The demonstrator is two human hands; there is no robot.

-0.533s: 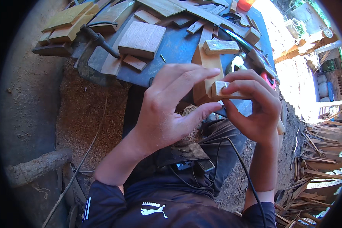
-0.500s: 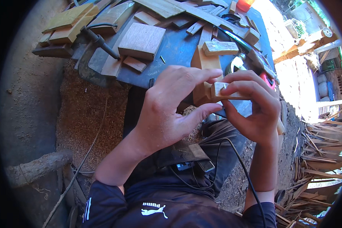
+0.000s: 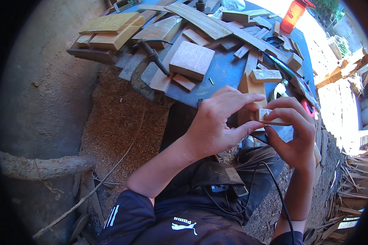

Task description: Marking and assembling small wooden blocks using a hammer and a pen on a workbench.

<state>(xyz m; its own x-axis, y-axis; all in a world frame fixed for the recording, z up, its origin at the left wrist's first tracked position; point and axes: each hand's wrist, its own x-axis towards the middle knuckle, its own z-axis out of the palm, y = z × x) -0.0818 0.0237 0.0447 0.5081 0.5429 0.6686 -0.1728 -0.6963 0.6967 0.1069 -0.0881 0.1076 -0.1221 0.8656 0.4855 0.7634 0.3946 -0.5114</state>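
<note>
A small pale wooden block (image 3: 270, 116) is held level between my two hands, above the near edge of the bench. My right hand (image 3: 293, 130) has its fingers bent over the block's top and right part, with the thumb below. My left hand (image 3: 216, 120) closes on the left end, a finger above and the thumb under it. A small light peg or nail-like bit (image 3: 266, 116) shows at the right fingertips; its kind is unclear. Just behind the hands stands a larger wooden block (image 3: 249, 86), with another small wooden piece (image 3: 265, 76) lying at its far end.
The blue bench top (image 3: 188, 97) carries a square wood block (image 3: 192, 60), a metal clamp (image 3: 151, 55) at its left edge, stacked offcuts (image 3: 110, 34), long boards (image 3: 200, 19), a hammer-like metal head (image 3: 279, 89) and a red bottle (image 3: 292, 17). A cable (image 3: 270, 171) hangs near my right forearm.
My left thumb and finger have come onto the block's left end, where they were a little apart from it before. The whole view has shifted, so the scene sits farther right and lower.
</note>
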